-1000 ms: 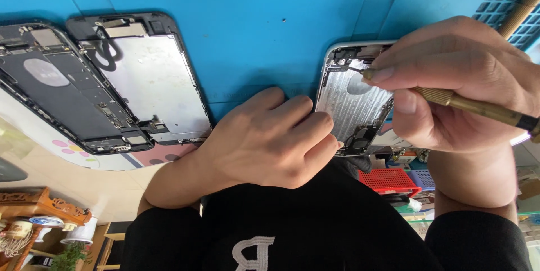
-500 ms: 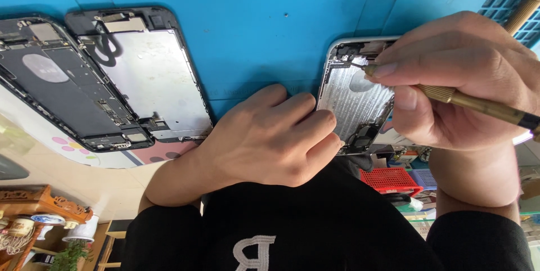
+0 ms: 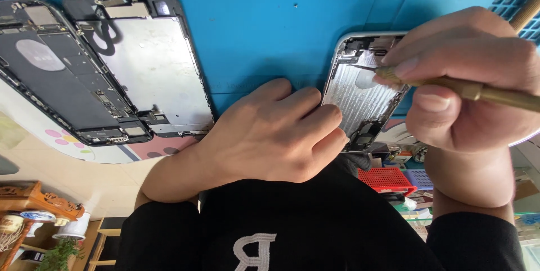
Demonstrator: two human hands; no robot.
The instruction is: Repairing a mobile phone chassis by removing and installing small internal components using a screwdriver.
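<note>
Two bare hands work at an opened phone housing [image 3: 360, 99] that lies on the blue mat [image 3: 264, 29] of the desk, right of the frame's centre. The left hand [image 3: 275, 133] rests at mid-frame, its fingers [image 3: 315, 116] curled loosely and pressing against the housing's left edge, holding nothing. The right hand [image 3: 467, 80], at the right edge, has its fingers closed around a brass-coloured screwdriver [image 3: 478, 90], whose thin tip reaches into the upper part of the housing. In the upper left of the frame lie two more opened phone parts side by side: a dark housing with its inner components showing [image 3: 56, 74] and, just beside it, a screen assembly with a bare metal back plate [image 3: 149, 66]. A red basket [image 3: 388, 180] shows below the housing, off the mat.
</note>
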